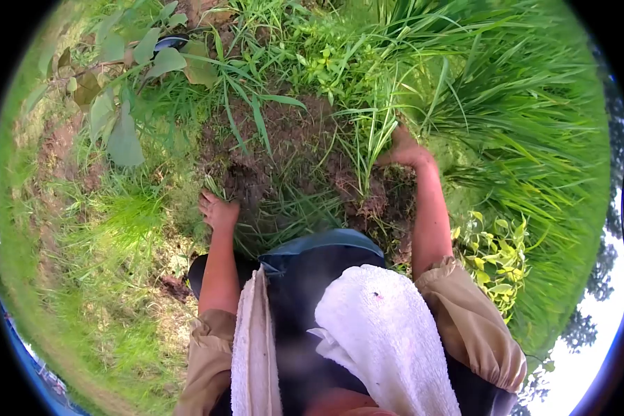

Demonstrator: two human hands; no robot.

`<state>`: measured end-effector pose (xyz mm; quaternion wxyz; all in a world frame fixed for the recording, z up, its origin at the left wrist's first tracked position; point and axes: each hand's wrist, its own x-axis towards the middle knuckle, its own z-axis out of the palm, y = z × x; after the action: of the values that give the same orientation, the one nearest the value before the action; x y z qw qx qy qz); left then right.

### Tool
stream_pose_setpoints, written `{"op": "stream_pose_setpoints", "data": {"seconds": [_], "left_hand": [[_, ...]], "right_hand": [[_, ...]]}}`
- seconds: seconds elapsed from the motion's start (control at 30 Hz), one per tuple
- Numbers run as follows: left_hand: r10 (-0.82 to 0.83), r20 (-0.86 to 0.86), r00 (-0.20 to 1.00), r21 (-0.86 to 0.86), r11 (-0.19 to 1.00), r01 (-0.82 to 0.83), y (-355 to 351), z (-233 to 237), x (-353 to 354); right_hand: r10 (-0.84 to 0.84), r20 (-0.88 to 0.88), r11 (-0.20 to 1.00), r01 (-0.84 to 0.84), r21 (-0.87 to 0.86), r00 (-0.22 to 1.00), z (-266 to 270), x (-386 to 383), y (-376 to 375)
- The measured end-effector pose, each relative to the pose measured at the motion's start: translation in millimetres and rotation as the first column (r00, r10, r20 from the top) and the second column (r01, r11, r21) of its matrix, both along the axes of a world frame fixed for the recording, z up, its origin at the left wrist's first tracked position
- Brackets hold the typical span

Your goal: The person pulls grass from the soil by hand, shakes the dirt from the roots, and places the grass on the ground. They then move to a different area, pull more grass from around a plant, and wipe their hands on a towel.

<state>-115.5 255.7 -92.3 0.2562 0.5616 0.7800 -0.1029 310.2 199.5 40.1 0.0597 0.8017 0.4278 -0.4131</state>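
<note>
My left hand (218, 211) is low at the edge of the dug soil, fingers curled, with a small tuft of grass (213, 186) poking out from them. On the other side, my right hand (410, 151) is closed around the side of a tall clump of grass (373, 135). Dark soil clings about the base of that clump, and part of my fingers is hidden by blades. Between both hands lies a patch of wet brown soil (284, 139) with cut or pulled grass (291, 218) strewn over it.
Dense tall grass (534, 118) stands along the right. A broad-leaved plant (121, 128) leans in at upper left, near a dark blue object (171, 43). A yellow-green leafy plant (496, 256) grows by my right sleeve. A white towel (381, 333) hangs from my neck.
</note>
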Motion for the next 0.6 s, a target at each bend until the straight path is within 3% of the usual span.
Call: {"op": "stream_pose_setpoints", "data": {"seconds": [0.07,0.1,0.13,0.2,0.3,0.43,0.6], "left_hand": [[-0.002,0.006,1.0,-0.001,1.0,0.002,1,4,2],[0.001,0.006,1.0,-0.002,1.0,-0.001,0,6,1],[0.004,0.005,1.0,-0.003,1.0,-0.004,1,7,0],[0.007,0.002,1.0,-0.014,1.0,-0.007,0,7,0],[0.002,-0.001,1.0,0.001,1.0,-0.002,0,-3,-4],[-0.001,-0.021,1.0,-0.025,1.0,0.0,1,-2,-4],[0.002,-0.015,1.0,-0.046,0.999,-0.002,2,-4,-5]], "right_hand": [[0.151,0.027,0.967,-0.153,0.206,0.988,-24,-16,-1],[0.198,0.27,0.954,-0.249,0.167,0.942,-50,-26,-3],[0.19,0.42,0.951,-0.272,0.145,0.887,-42,-44,7],[0.174,0.376,0.969,-0.226,0.099,0.91,-14,-56,21],[0.213,0.445,0.866,-0.379,0.326,0.87,-36,-50,9],[0.158,0.481,0.855,-0.363,0.37,0.863,-56,-54,9],[0.245,0.204,0.818,-0.315,0.482,0.948,-32,-104,-42]]}}
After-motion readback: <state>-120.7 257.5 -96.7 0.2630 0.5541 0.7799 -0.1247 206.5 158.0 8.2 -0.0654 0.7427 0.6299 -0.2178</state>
